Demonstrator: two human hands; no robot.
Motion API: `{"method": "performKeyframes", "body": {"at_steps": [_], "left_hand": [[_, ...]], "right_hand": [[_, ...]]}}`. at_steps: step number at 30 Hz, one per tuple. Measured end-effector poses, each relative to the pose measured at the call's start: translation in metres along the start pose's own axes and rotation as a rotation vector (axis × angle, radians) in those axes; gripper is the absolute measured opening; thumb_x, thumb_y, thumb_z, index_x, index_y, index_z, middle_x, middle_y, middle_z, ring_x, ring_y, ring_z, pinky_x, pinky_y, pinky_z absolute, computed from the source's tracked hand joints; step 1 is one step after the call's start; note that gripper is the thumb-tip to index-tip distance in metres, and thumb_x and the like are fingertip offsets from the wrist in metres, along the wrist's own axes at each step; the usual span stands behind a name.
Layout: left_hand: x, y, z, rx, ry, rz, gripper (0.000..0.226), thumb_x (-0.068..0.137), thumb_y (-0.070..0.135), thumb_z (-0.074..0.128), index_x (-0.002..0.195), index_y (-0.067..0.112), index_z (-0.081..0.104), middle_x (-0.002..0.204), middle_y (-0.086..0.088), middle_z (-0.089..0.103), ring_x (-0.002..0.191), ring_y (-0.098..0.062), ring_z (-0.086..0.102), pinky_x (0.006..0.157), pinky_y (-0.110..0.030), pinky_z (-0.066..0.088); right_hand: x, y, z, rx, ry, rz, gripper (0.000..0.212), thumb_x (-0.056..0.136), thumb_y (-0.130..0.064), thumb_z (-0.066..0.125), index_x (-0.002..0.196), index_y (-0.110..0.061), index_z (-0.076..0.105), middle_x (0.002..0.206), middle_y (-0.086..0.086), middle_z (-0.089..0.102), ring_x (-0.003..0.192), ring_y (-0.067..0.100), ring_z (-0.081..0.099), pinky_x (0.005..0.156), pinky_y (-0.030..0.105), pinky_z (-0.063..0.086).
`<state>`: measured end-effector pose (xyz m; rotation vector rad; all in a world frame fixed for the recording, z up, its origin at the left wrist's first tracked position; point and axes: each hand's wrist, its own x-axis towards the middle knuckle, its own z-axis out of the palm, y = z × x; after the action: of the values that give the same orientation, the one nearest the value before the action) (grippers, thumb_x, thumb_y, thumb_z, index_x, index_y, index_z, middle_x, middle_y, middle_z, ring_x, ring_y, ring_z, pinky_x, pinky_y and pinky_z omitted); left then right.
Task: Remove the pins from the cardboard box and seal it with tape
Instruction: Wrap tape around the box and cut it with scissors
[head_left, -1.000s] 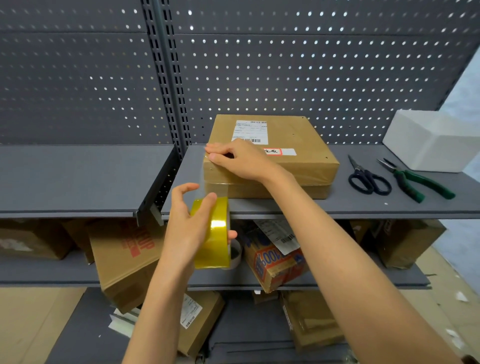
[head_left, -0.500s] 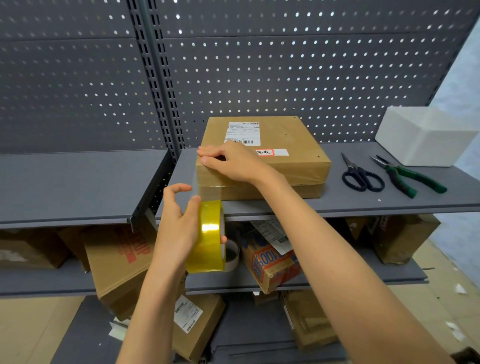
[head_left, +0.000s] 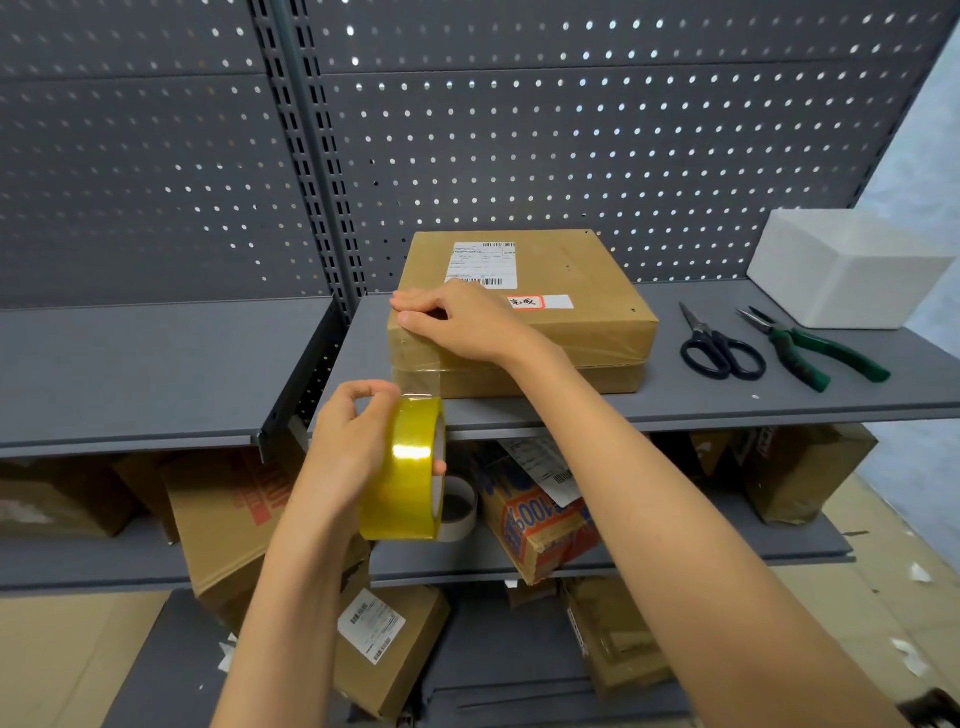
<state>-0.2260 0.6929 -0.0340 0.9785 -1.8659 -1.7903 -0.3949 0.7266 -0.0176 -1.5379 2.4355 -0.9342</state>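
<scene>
While the cardboard box (head_left: 524, 312) sits flat on the upper shelf (head_left: 727, 400), my right hand (head_left: 457, 325) presses its near-left top edge and my left hand (head_left: 353, 441) grips the yellow tape roll (head_left: 402, 470) just below that corner. The box looks stiff and light; the tape film is thin and likely to crease, so I would hold the roll by its core. Scissors (head_left: 719, 345) and pliers (head_left: 810, 345) lie clear to the right.

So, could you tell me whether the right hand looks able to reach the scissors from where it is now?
Probably yes: the right hand only presses on the cardboard box, and the shelf between it and the scissors lies bare.
</scene>
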Motion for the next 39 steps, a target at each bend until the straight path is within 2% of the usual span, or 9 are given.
{"method": "performKeyframes", "body": {"at_steps": [2, 4, 6, 9, 12, 22, 27, 31, 39], "left_hand": [[0.001, -0.002, -0.001, 0.052, 0.009, 0.046, 0.009, 0.094, 0.034, 0.051, 0.088, 0.038, 0.056, 0.106, -0.012, 0.060, 0.083, -0.034, 0.067, 0.081, -0.054, 0.053], [0.000, -0.002, -0.001, 0.084, 0.015, 0.064, 0.018, 0.092, 0.039, 0.051, 0.076, 0.044, 0.056, 0.111, -0.010, 0.059, 0.099, -0.038, 0.061, 0.089, -0.058, 0.047], [-0.002, -0.002, 0.000, 0.057, 0.016, 0.065, 0.015, 0.094, 0.037, 0.051, 0.080, 0.042, 0.055, 0.107, -0.010, 0.058, 0.084, -0.034, 0.067, 0.081, -0.054, 0.053], [-0.003, -0.003, 0.002, -0.018, 0.008, 0.032, 0.005, 0.097, 0.031, 0.048, 0.100, 0.027, 0.051, 0.093, -0.009, 0.059, 0.044, -0.020, 0.065, 0.047, -0.032, 0.056], [-0.004, -0.003, 0.005, -0.016, 0.021, 0.036, 0.010, 0.098, 0.029, 0.046, 0.106, 0.024, 0.048, 0.087, -0.008, 0.061, 0.038, -0.017, 0.062, 0.035, -0.022, 0.048], [-0.002, 0.001, 0.001, -0.019, -0.018, -0.027, 0.011, 0.096, 0.027, 0.049, 0.106, 0.027, 0.045, 0.090, -0.013, 0.058, 0.040, -0.023, 0.064, 0.038, -0.031, 0.053], [0.006, 0.006, -0.009, 0.019, -0.072, -0.042, 0.007, 0.095, 0.029, 0.051, 0.088, 0.028, 0.053, 0.090, -0.019, 0.062, 0.061, -0.031, 0.066, 0.058, -0.042, 0.055], [0.013, 0.007, -0.012, 0.063, -0.081, -0.083, 0.015, 0.097, 0.033, 0.045, 0.087, 0.025, 0.055, 0.080, -0.007, 0.050, 0.064, -0.019, 0.047, 0.054, -0.030, 0.036], [0.024, 0.010, -0.006, 0.090, -0.078, -0.087, 0.021, 0.096, 0.032, 0.048, 0.079, 0.019, 0.051, 0.072, -0.006, 0.047, 0.060, -0.019, 0.045, 0.055, -0.030, 0.036]], "right_hand": [[0.000, -0.001, -0.001, -0.003, 0.001, 0.001, 0.035, 0.095, -0.037, 0.048, 0.128, -0.029, 0.057, 0.139, -0.016, 0.049, 0.130, 0.010, 0.043, 0.103, 0.041, 0.039], [0.000, -0.001, -0.001, -0.012, 0.003, -0.001, 0.035, 0.095, -0.038, 0.047, 0.128, -0.030, 0.057, 0.139, -0.017, 0.049, 0.130, 0.010, 0.043, 0.103, 0.041, 0.040], [-0.001, -0.001, -0.001, -0.018, 0.003, -0.003, 0.035, 0.095, -0.038, 0.047, 0.128, -0.030, 0.057, 0.139, -0.017, 0.048, 0.130, 0.010, 0.043, 0.103, 0.041, 0.040], [-0.001, 0.000, 0.000, -0.015, 0.006, -0.005, 0.035, 0.095, -0.037, 0.047, 0.128, -0.029, 0.057, 0.139, -0.017, 0.049, 0.130, 0.010, 0.043, 0.103, 0.041, 0.040], [0.000, 0.000, 0.000, -0.016, 0.005, -0.003, 0.036, 0.095, -0.039, 0.047, 0.128, -0.030, 0.057, 0.138, -0.017, 0.049, 0.131, 0.010, 0.043, 0.103, 0.041, 0.040], [0.002, 0.003, 0.004, 0.017, 0.031, 0.011, 0.039, 0.088, -0.046, 0.056, 0.124, -0.031, 0.060, 0.136, -0.016, 0.051, 0.129, 0.009, 0.045, 0.104, 0.039, 0.039], [0.002, 0.004, 0.005, 0.004, 0.041, 0.000, 0.040, 0.089, -0.045, 0.055, 0.125, -0.029, 0.060, 0.137, -0.014, 0.052, 0.129, 0.011, 0.045, 0.104, 0.040, 0.039], [0.001, 0.004, 0.006, 0.009, 0.042, -0.005, 0.040, 0.090, -0.044, 0.055, 0.126, -0.029, 0.059, 0.137, -0.012, 0.052, 0.129, 0.013, 0.046, 0.104, 0.041, 0.040], [0.000, 0.002, 0.005, -0.005, 0.050, 0.006, 0.039, 0.089, -0.045, 0.054, 0.126, -0.031, 0.059, 0.136, -0.014, 0.052, 0.128, 0.012, 0.046, 0.103, 0.041, 0.041]]}}
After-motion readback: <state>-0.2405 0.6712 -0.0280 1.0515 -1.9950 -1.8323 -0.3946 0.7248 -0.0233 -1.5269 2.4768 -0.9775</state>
